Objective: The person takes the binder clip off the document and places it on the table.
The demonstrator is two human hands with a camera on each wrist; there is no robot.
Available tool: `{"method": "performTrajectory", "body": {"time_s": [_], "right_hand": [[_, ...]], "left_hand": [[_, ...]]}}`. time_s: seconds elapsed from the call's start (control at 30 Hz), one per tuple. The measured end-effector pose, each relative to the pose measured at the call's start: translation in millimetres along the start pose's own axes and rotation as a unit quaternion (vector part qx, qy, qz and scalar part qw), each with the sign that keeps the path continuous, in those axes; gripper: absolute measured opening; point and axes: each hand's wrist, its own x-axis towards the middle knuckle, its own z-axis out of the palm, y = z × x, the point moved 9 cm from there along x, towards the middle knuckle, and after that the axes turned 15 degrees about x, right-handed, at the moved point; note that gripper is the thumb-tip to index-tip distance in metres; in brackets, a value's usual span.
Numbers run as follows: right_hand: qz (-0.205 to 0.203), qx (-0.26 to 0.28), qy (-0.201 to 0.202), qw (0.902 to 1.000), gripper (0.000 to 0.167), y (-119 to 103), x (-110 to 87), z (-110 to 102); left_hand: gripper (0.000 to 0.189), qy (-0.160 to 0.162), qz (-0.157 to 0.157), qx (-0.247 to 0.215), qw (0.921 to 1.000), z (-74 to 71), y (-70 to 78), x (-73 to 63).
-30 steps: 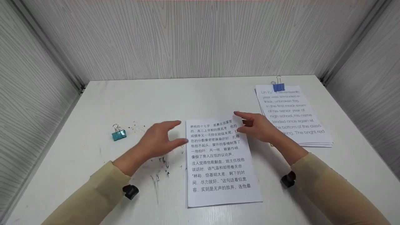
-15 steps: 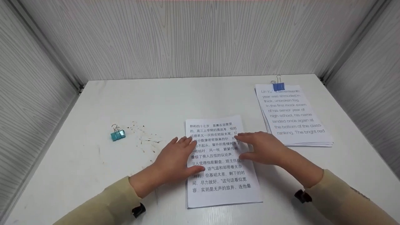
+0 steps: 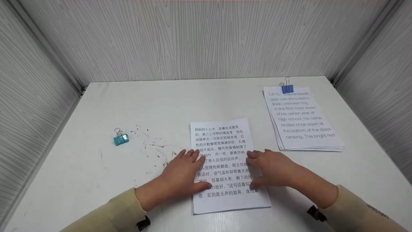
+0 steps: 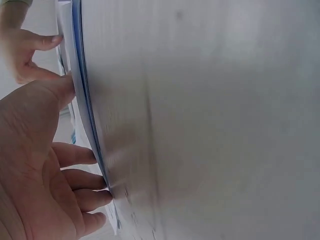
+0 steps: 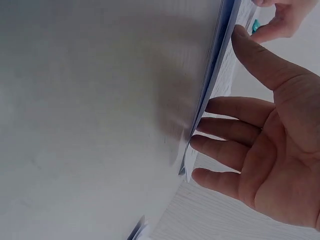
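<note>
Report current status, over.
Left grip, right grip at opposite long edges. White rectangular paper stack between, unclipped. Teal metal binder clip off left. No obstruction seen.

A teal clip [image 3: 121,139] lies on the left of the white surface [image 3: 167,100], its wire handles toward the far side. Small brown and dark marks [image 3: 156,145] are scattered to its right. At the far right lies a pile of papers [image 3: 301,120] printed in English, its sheets slightly uneven, with a blue clip [image 3: 287,89] on its far edge. Pale wood-grain walls [image 3: 206,42] stand at the far side, left and right.
</note>
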Motion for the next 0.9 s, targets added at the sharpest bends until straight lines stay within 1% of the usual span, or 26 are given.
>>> {"method": "performTrajectory", "body": {"time_s": [0.07,0.17,0.37,0.47,0.63,0.77,0.9], "right_hand": [[0.005,0.002,-0.008,1.0000,0.082,-0.2,2.0,1.1],[0.007,0.005,-0.017,0.9998,0.085,-0.7,7.6,1.8],[0.005,0.002,-0.021,0.9998,0.084,-5.5,25.5,0.5],[0.001,-0.018,-0.024,0.9995,0.081,-11.5,37.2,0.4],[0.007,-0.057,-0.038,0.9976,0.085,-18.7,59.3,3.4],[0.020,-0.063,-0.046,0.9967,0.090,-22.9,73.5,5.3],[0.017,-0.066,-0.047,0.9966,0.092,-28.4,85.7,5.8]], "left_hand": [[0.096,0.001,-0.001,-0.002,1.0000,-0.9,-2.0,0.9],[0.096,-0.004,-0.006,-0.003,1.0000,-2.2,-6.6,2.5],[0.102,-0.025,-0.022,0.031,0.9990,-2.6,-20.0,8.0],[0.106,-0.033,-0.029,0.038,0.9983,-2.3,-26.8,10.6],[0.106,-0.039,-0.044,0.034,0.9977,-2.9,-42.7,11.0],[0.105,-0.046,-0.048,0.037,0.9971,-2.5,-56.5,8.6],[0.105,-0.052,-0.054,0.041,0.9963,-1.6,-70.7,4.6]]}}
